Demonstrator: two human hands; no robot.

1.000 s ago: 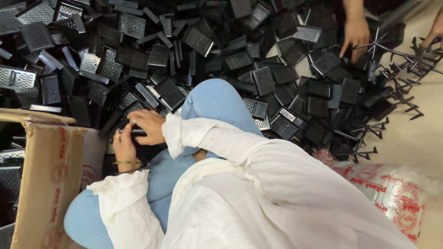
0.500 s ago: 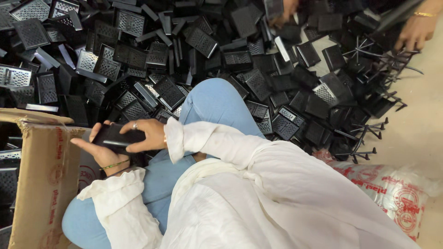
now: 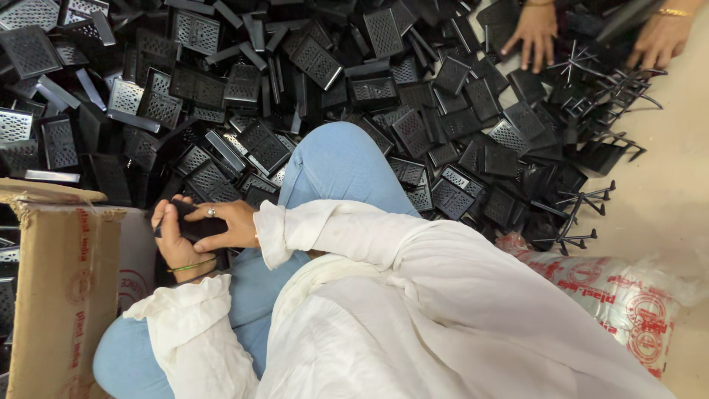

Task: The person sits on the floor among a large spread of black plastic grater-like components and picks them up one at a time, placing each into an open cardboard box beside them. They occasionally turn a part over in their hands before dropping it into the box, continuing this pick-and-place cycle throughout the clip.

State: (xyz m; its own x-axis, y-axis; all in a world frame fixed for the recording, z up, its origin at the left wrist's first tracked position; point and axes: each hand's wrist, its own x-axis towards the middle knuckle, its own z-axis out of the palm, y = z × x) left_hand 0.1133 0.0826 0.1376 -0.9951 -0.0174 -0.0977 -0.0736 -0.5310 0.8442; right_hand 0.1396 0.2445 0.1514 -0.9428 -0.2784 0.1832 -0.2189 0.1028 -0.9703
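Both hands were on one black part (image 3: 193, 225), held low at the left, just right of the cardboard box (image 3: 63, 281) and above the person's blue-jeaned knee (image 3: 336, 166). Left hand (image 3: 173, 240) cupped the part from below, fingers wrapped round its near edge; green band on that wrist. Right hand (image 3: 225, 224) lay across the part's top, fingers closed on it, ring showing. Most of the part was hidden by the two hands, so its shape could not be told beyond black and flat-ish.

Pile (image 3: 310, 89) of black perforated plastic panels covered the floor from far left to far right, starting just beyond the knee. Black pronged frames (image 3: 591, 140) lay at the pile's right edge, some on bare floor (image 3: 672, 192).

White sleeves and white garment (image 3: 443, 318) filled the near middle. Printed plastic sack (image 3: 620, 295) sat near right, touching the garment.

Another person's two hands were at the far right: one (image 3: 533, 33) flat on the panels, fingers spread; the other (image 3: 657, 44), with a gold bangle, resting on the pronged frames.
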